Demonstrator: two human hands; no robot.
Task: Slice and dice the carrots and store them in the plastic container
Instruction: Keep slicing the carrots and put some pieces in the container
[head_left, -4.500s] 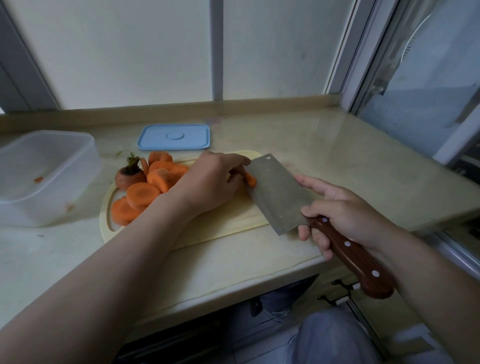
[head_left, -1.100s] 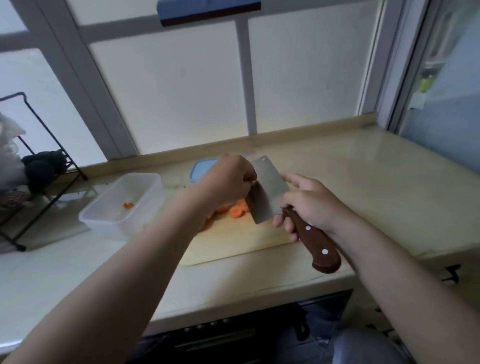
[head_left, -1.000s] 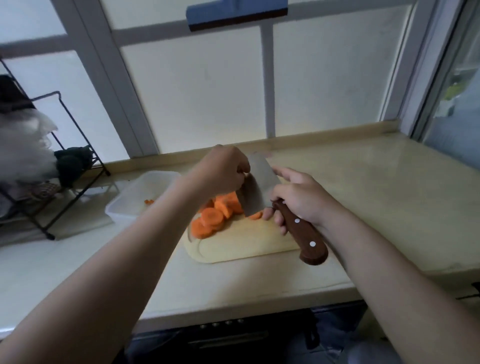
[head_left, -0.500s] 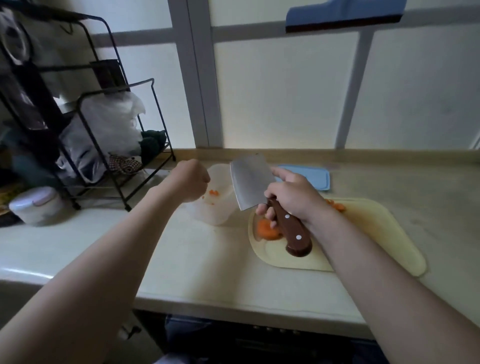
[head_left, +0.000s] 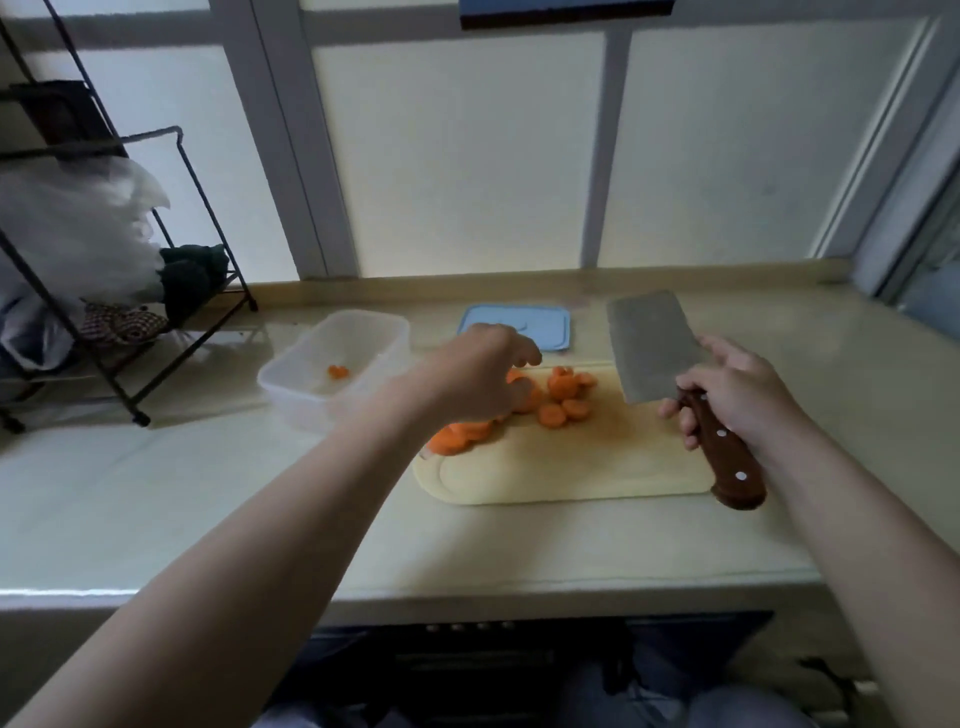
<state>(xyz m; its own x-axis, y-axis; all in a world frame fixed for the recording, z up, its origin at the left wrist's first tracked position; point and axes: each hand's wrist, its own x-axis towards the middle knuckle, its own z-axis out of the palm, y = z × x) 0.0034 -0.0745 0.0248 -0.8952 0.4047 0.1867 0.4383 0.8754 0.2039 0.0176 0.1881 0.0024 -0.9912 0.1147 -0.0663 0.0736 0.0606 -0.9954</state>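
Note:
Several orange carrot slices (head_left: 563, 397) lie on the left part of a pale yellow cutting board (head_left: 571, 467). My left hand (head_left: 475, 371) hovers over the slices with loosely curled fingers, and I see nothing in it. My right hand (head_left: 737, 395) grips the brown wooden handle of a cleaver (head_left: 649, 345), its blade raised above the board's right side. The clear plastic container (head_left: 311, 384) stands left of the board with a small carrot piece (head_left: 337, 371) inside. Its blue lid (head_left: 514, 327) lies behind the board.
A black wire rack (head_left: 130, 291) with bags and cloths stands at the far left of the counter. A window wall runs along the back. The counter's front edge (head_left: 467, 592) is close to me.
My left hand has moved from over the container back to the carrot slices on the board. The cleaver has stayed raised in my right hand. The view has swung to the right.

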